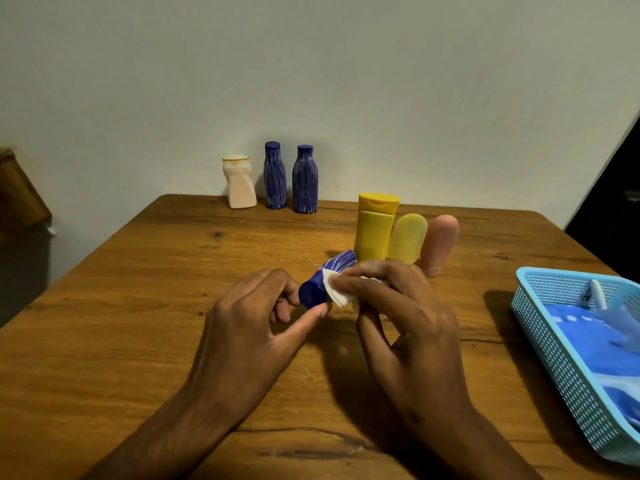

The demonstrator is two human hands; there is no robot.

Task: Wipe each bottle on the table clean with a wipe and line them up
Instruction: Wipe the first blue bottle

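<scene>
Head view: bottle (329, 277) between both hands.

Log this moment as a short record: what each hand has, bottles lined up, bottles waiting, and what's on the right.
left hand: pinches cap of blue bottle
right hand: holds white wipe against that bottle
lined up at wall: cream bottle, two blue bottles
waiting: yellow tube, pale yellow bottle, pink bottle
right: blue basket
</scene>
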